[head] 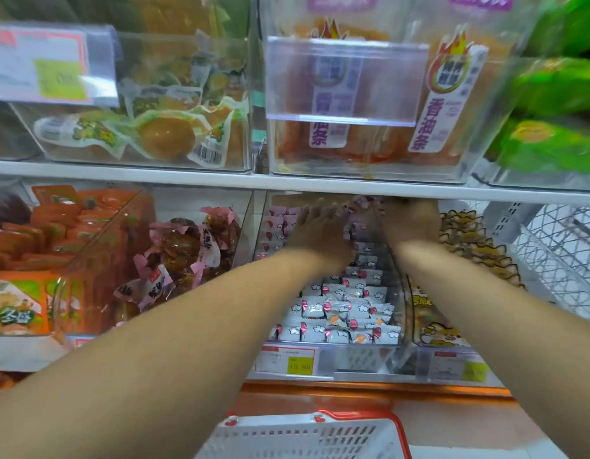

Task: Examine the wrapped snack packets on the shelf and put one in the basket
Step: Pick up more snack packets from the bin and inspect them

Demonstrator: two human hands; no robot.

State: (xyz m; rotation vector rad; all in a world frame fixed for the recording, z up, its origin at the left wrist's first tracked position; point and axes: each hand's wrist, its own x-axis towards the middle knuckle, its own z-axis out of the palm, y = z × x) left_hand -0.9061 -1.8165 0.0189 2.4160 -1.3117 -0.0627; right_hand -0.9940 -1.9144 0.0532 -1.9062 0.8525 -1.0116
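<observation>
Small white and pink wrapped snack packets point(340, 313) fill a clear bin point(399, 346) on the lower shelf. Both my hands reach deep into the back of this bin. My left hand point(320, 230) lies over the packets with its fingers stretched forward. My right hand point(411, 223) is beside it, its fingers hidden under the shelf edge above. A few packets point(354, 226) show between the two hands; whether either hand grips one cannot be told. A white basket point(287, 438) with a red rim sits below, at the bottom middle of the view.
The white shelf board point(287, 182) hangs just above my hands. Left of the bin lie pink-wrapped brown snacks point(184, 250) and orange packs point(38, 260); yellow packets point(469, 240) lie to its right. A white wire rack point(565, 253) stands at far right. Price tags point(287, 359) line the front.
</observation>
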